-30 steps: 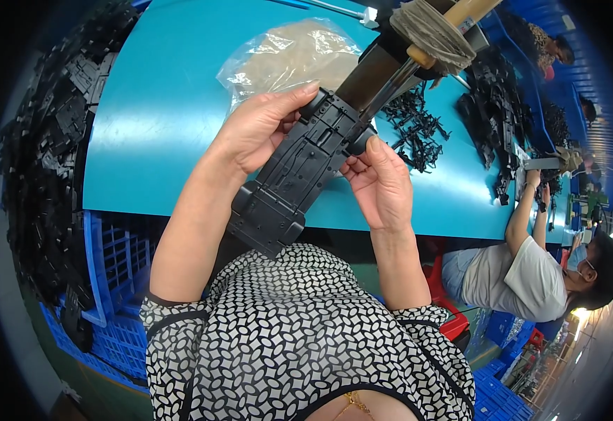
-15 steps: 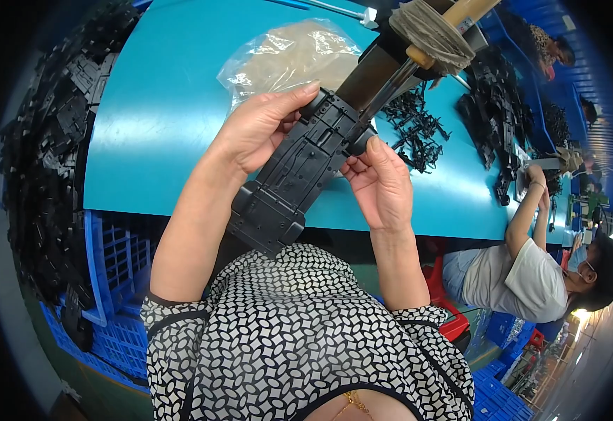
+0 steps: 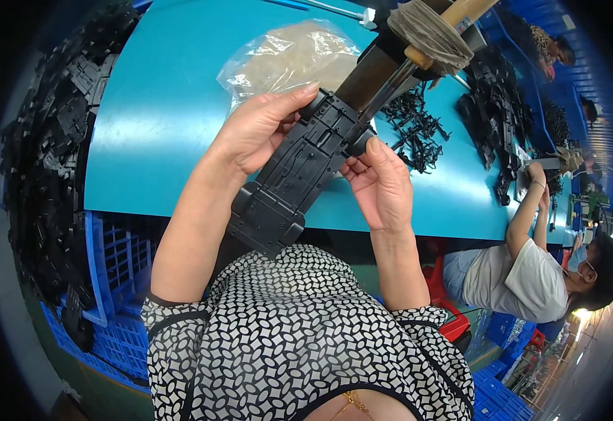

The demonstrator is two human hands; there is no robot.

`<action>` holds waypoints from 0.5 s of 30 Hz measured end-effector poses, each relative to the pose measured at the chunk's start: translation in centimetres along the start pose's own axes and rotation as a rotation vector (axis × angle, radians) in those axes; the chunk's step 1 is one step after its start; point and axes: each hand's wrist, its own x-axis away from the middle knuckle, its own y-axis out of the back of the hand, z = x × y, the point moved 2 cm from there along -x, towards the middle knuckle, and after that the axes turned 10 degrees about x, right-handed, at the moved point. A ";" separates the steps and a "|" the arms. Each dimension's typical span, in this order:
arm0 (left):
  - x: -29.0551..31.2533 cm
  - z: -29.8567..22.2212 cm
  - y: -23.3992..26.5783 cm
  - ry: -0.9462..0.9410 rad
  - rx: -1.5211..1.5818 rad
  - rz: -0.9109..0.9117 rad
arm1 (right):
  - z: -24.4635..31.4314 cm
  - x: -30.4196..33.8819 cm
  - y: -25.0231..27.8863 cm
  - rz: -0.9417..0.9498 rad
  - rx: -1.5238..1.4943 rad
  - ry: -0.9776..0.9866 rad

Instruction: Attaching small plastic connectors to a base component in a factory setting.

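A black plastic toy-car chassis point(image 3: 296, 165) with rounded wheel guards is tilted between my hands, over the table's near edge. My left hand point(image 3: 259, 126) grips its far left corner, thumb on top and fingers underneath. On the other side, my right hand point(image 3: 380, 181) pinches the far right guard between thumb and fingers. The chassis's far end meets a dark upright tool point(image 3: 373, 77) with a metal rod. Cloth-like wrapping point(image 3: 429, 35) and a wooden handle point(image 3: 464, 10) top that tool. Whether the two touch I cannot tell.
A clear plastic bag point(image 3: 285, 59) lies on the turquoise table point(image 3: 145, 147). Small black parts point(image 3: 415, 130) are heaped right of the tool. Black mouldings point(image 3: 61, 140) pile up at left above blue crates point(image 3: 113, 337). A co-worker point(image 3: 524, 277) sits at right, hands on the table.
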 end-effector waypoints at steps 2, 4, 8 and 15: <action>0.0 -0.1 -0.2 0.000 -0.001 -0.002 | 0.0 0.0 0.0 -0.008 0.004 -0.005; 0.0 -0.1 -0.2 -0.001 -0.003 -0.004 | 0.0 0.0 0.1 -0.004 0.000 -0.004; 0.0 0.0 -0.2 -0.005 -0.005 -0.007 | -0.1 -0.1 0.3 0.006 -0.002 0.001; 0.4 0.9 0.5 -0.006 0.010 -0.014 | -0.5 0.4 0.4 0.039 0.010 0.014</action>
